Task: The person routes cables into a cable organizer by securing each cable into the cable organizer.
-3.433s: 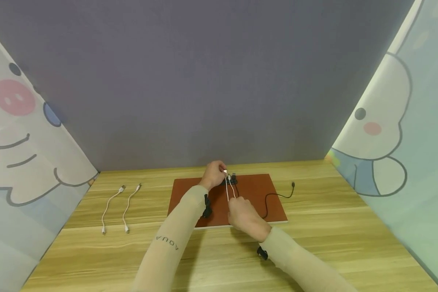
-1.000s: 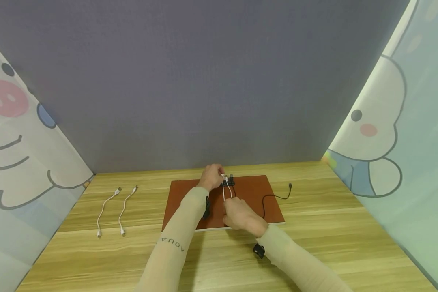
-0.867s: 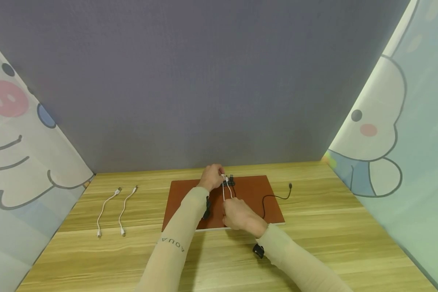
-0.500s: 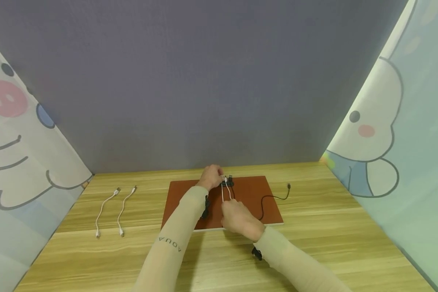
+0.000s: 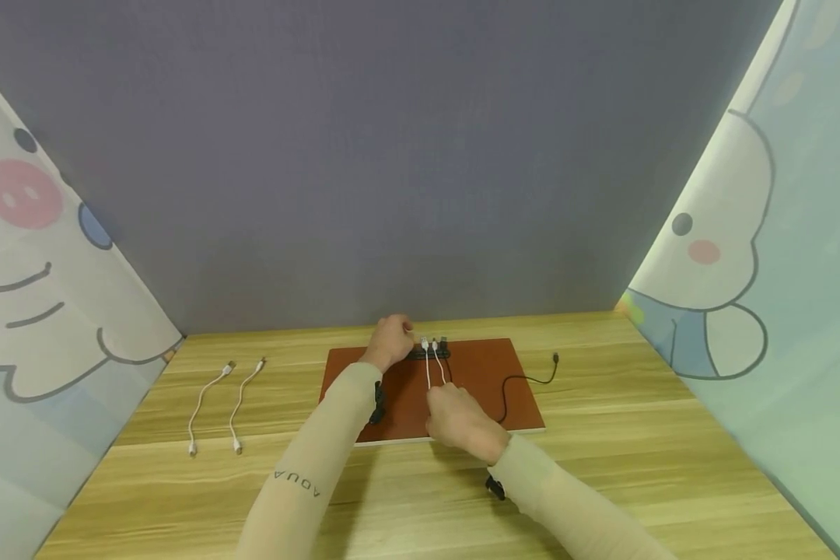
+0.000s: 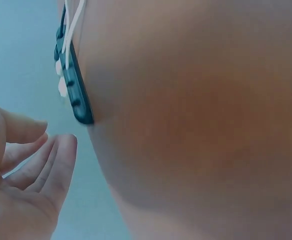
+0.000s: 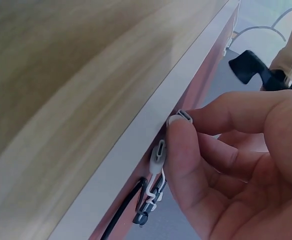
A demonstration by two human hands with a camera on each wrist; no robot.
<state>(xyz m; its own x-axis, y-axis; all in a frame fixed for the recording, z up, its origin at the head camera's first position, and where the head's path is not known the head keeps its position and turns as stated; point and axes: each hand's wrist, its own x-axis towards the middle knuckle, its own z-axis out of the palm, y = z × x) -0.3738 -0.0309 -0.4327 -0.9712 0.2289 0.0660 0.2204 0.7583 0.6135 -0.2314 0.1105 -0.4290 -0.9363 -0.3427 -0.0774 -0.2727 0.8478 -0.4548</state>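
Observation:
A black cable clip strip [image 6: 76, 95] sits at the far edge of the reddish-brown board [image 5: 406, 397]. Two white charging cables [image 5: 428, 369] run through its slots, their USB plugs at the far side. Just left of those plugs my left hand [image 5: 390, 342] hovers near the strip's end, and nothing lies between its thumb and fingers. My right hand [image 5: 460, 420] is at the board's near part; thumb and index finger pinch one white cable's small connector [image 7: 185, 116]. Beside them hangs the other white cable's connector [image 7: 158, 152], at the board's near edge.
A black cable [image 5: 507, 389] curves off the board's right side onto the wooden table [image 5: 602, 467]. Two more white cables, one outer [image 5: 199, 408] and one inner [image 5: 238, 404], lie on the table at left. A grey partition [image 5: 420, 194] stands behind.
My left hand has let go of the white cable's USB plug and moved left, so both white plugs show at the strip. The right hand keeps its pinch, nearly still.

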